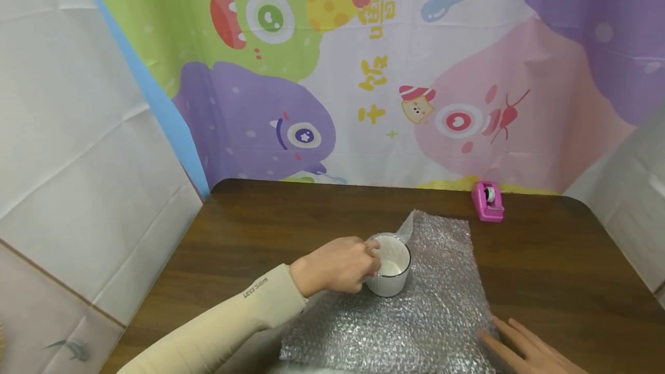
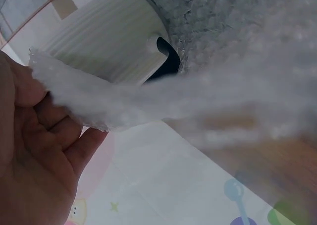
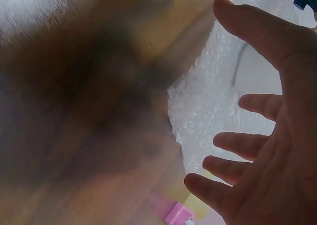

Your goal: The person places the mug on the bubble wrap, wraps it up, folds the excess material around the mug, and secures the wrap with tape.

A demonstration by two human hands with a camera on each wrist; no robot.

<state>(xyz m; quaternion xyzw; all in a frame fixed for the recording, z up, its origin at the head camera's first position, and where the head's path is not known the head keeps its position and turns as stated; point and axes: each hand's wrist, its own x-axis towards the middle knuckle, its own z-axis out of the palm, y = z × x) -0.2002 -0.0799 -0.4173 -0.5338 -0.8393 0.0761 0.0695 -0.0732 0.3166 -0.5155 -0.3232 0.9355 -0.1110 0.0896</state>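
A white ribbed cup [image 1: 385,286] with a dark rim stands upright on a sheet of bubble wrap [image 1: 415,328]. In the left wrist view, my left hand [image 2: 39,150] pinches a lifted edge of the bubble wrap [image 2: 94,98] beside the ribbed side of the cup [image 2: 109,36]. From the head view, the left hand [image 1: 340,264] is at the cup's left side, its fingertips overlapping the rim. My right hand [image 1: 527,348] is at the right edge of the sheet, fingers extended and spread. The right wrist view shows nothing in that hand [image 3: 267,136].
A pink tape dispenser [image 1: 488,204] stands at the back right of the brown wooden table [image 1: 249,212]. Behind the table hangs a cloth with cartoon monsters [image 1: 363,74]. One corner of the bubble wrap sticks up behind the cup.
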